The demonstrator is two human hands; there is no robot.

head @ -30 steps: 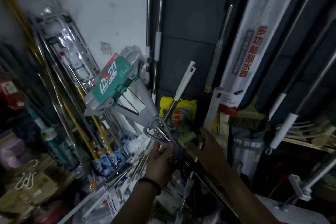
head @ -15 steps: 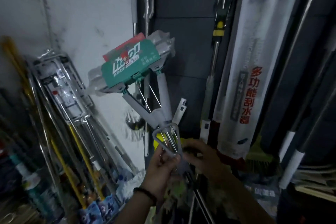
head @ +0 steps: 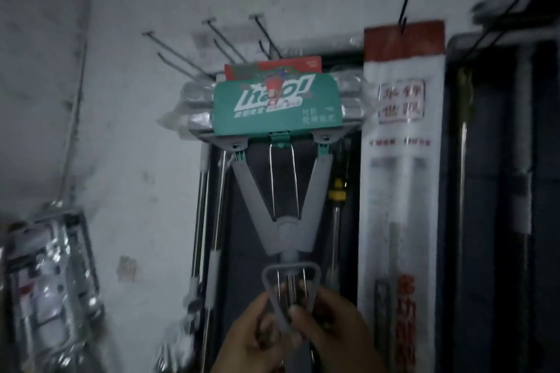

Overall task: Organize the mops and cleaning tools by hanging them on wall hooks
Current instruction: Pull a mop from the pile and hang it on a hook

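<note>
A sponge mop stands upright in front of me, its wrapped head with a green and red label (head: 277,104) raised close to several thin wall hooks (head: 181,54). Below the head a grey V-shaped frame (head: 281,200) runs down to a grey triangular wringer handle (head: 289,285). My left hand (head: 251,339) and my right hand (head: 330,327) both grip the mop at that handle, fingers curled round it. The pole below my hands is hidden.
A long white packaged tool with a red top (head: 403,160) hangs from a hook (head: 407,3) on the right. Metal poles (head: 206,221) hang just left of the mop. A shiny wrapped rack (head: 51,275) leans at lower left. Dark panels fill the right side.
Both hands have lifted the mop from the clutter below and turned it upright; its head has risen from waist level to the wall hooks. My view has tilted upward.
</note>
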